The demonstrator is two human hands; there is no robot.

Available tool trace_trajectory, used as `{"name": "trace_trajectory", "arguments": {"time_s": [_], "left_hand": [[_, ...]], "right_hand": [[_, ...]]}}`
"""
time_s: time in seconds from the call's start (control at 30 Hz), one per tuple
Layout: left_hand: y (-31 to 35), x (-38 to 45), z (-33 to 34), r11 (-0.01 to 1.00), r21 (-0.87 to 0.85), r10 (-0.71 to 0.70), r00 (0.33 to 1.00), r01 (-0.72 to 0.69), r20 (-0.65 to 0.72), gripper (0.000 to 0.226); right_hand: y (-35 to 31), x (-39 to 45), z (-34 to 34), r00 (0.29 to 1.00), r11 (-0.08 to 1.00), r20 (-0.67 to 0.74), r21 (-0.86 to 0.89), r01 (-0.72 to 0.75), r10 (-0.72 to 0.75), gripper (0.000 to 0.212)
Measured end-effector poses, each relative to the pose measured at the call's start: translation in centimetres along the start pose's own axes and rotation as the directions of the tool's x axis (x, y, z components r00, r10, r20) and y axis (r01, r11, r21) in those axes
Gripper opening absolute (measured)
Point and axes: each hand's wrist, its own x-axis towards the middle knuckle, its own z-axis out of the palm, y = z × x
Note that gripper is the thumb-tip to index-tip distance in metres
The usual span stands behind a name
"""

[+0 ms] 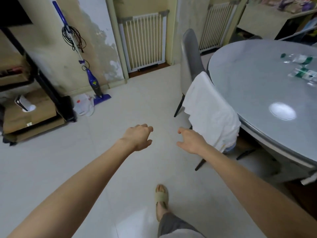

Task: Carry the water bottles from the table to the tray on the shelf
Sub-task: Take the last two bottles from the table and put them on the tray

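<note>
Two clear water bottles with green labels lie on their sides at the far right of a round grey table [248, 79]: one bottle [297, 58] farther back, the other bottle [304, 74] nearer. My left hand [139, 137] and my right hand [192, 140] are stretched out over the floor, both with nothing in them and fingers loosely curled apart. They are well left of the table and far from the bottles. A dark shelf [39, 78] stands at the left edge; no tray is visible on it.
A grey chair [190, 54] draped with a white cloth [211, 110] stands between me and the table. A purple stick vacuum [93, 79] leans on the wall. Cardboard boxes [29, 114] fill the shelf's bottom. A white gate [145, 42] closes the doorway. My sandalled foot [162, 196] is on pale tiles.
</note>
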Motion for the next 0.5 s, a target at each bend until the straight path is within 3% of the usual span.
{"name": "trace_trajectory", "arguments": {"time_s": [0.13, 0.33, 0.5], "left_hand": [[-5.6, 8.4, -3.5, 0.997, -0.016, -0.071, 0.997, 0.071, 0.039, 0.051], [-14.8, 21.4, -9.6, 0.975, -0.067, -0.218, 0.974, 0.214, -0.056, 0.047], [-21.7, 34.3, -13.5, 0.967, -0.063, -0.254, 0.959, 0.248, -0.127, 0.047]], "right_hand": [[-1.8, 11.9, -3.6, 0.999, 0.998, 0.019, -0.034, 0.048, -0.048, 0.041], [-5.9, 28.9, -10.4, 0.972, 0.967, -0.119, -0.181, 0.179, -0.203, 0.039], [-5.9, 42.7, -14.5, 0.965, 0.956, -0.185, -0.261, 0.133, -0.184, 0.04]]}}
